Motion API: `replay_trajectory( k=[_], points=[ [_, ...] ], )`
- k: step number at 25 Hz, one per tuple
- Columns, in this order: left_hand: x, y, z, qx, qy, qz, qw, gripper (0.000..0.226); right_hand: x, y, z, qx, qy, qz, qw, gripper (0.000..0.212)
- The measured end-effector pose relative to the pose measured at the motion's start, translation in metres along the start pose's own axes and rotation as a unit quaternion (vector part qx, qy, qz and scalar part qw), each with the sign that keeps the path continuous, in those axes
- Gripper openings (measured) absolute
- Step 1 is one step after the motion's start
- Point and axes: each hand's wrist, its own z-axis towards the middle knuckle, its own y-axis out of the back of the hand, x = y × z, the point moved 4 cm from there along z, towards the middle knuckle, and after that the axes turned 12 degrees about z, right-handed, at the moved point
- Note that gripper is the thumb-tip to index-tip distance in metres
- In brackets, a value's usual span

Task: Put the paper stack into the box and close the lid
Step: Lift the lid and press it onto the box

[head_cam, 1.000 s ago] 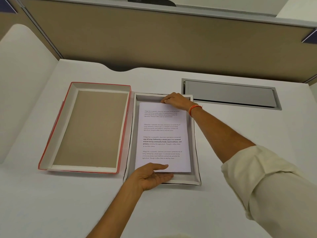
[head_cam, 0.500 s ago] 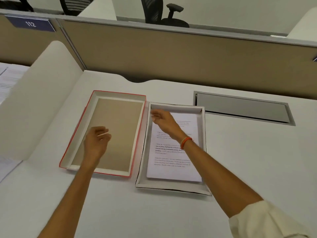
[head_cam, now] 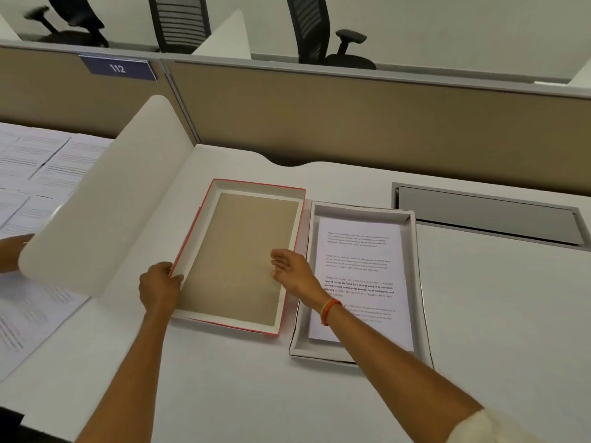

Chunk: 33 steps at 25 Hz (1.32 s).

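Note:
The paper stack [head_cam: 361, 270], white with printed text, lies flat inside the shallow white box [head_cam: 419, 282] on the desk. The lid [head_cam: 236, 251], red outside with a brown inner face, lies upside down just left of the box. My left hand [head_cam: 158, 287] grips the lid's left rim near its front corner. My right hand [head_cam: 292, 271] hovers over the lid's right rim with fingers apart, its forearm crossing the front of the box and hiding part of the paper.
A curved white divider [head_cam: 108, 199] stands left of the lid. Printed sheets [head_cam: 35, 174] cover the neighbouring desk, where another person's hand [head_cam: 12, 254] shows. A grey cable hatch [head_cam: 486, 215] sits right of the box. A tan partition [head_cam: 351, 113] runs behind.
Both hands left the paper in the box and moved left to the lid. The left hand has taken hold of the lid's left rim. The view tilted up and left.

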Motion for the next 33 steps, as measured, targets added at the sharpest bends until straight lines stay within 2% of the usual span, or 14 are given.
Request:
replay_trajectory(
  k=[3, 7, 12, 15, 16, 19, 21, 23, 25, 27, 29, 30, 31, 33],
  points=[
    [-0.001, 0.006, -0.008, -0.019, 0.016, 0.018, 1.000, 0.021, -0.008, -0.010, -0.001, 0.009, -0.012, -0.006, 1.000, 0.056],
    [-0.016, 0.040, -0.020, -0.091, 0.010, 0.038, 0.995, 0.024, 0.001, -0.026, -0.003, 0.020, -0.018, 0.011, 1.000, 0.052],
    [-0.060, 0.106, -0.058, -0.219, -0.032, 0.066, 0.973, 0.026, 0.057, -0.081, -0.005, 0.060, 0.013, 0.108, 0.992, 0.048],
    [-0.094, 0.132, -0.092, -0.268, -0.076, 0.066, 0.958, 0.015, 0.099, -0.107, -0.011, 0.062, 0.029, 0.160, 0.985, 0.051],
    [-0.104, 0.139, -0.104, -0.280, -0.091, 0.061, 0.954, 0.010, 0.109, -0.111, -0.013, 0.057, 0.033, 0.162, 0.985, 0.049],
    [-0.131, 0.151, -0.140, -0.294, -0.132, 0.043, 0.946, 0.010, 0.131, -0.107, -0.016, 0.019, 0.052, 0.152, 0.987, 0.024],
    [-0.141, 0.155, -0.155, -0.254, -0.154, 0.054, 0.953, 0.014, 0.140, -0.095, -0.019, -0.020, 0.077, 0.134, 0.988, 0.018],
    [-0.141, 0.160, -0.148, -0.138, -0.194, 0.042, 0.970, 0.025, 0.147, -0.081, -0.026, -0.043, 0.096, 0.109, 0.988, 0.020],
    [-0.132, 0.170, -0.123, -0.011, -0.210, -0.073, 0.975, 0.038, 0.153, -0.062, -0.038, -0.048, 0.096, 0.114, 0.988, 0.024],
    [-0.128, 0.174, -0.094, 0.020, -0.197, -0.261, 0.945, 0.040, 0.158, -0.038, -0.054, -0.033, 0.083, 0.150, 0.985, 0.031],
    [-0.127, 0.145, -0.075, 0.021, -0.158, -0.366, 0.917, 0.032, 0.162, -0.012, -0.074, -0.019, 0.064, 0.176, 0.982, 0.036],
    [-0.129, 0.117, -0.069, 0.062, -0.140, -0.372, 0.916, 0.033, 0.163, 0.002, -0.086, -0.014, 0.055, 0.186, 0.981, 0.038],
    [-0.128, 0.083, -0.068, 0.138, -0.119, -0.357, 0.916, 0.042, 0.164, 0.018, -0.097, -0.007, 0.049, 0.198, 0.979, 0.040],
    [-0.123, 0.018, -0.081, 0.319, -0.072, -0.337, 0.883, 0.064, 0.162, 0.054, -0.120, 0.009, 0.033, 0.230, 0.972, 0.038]
  ],
)
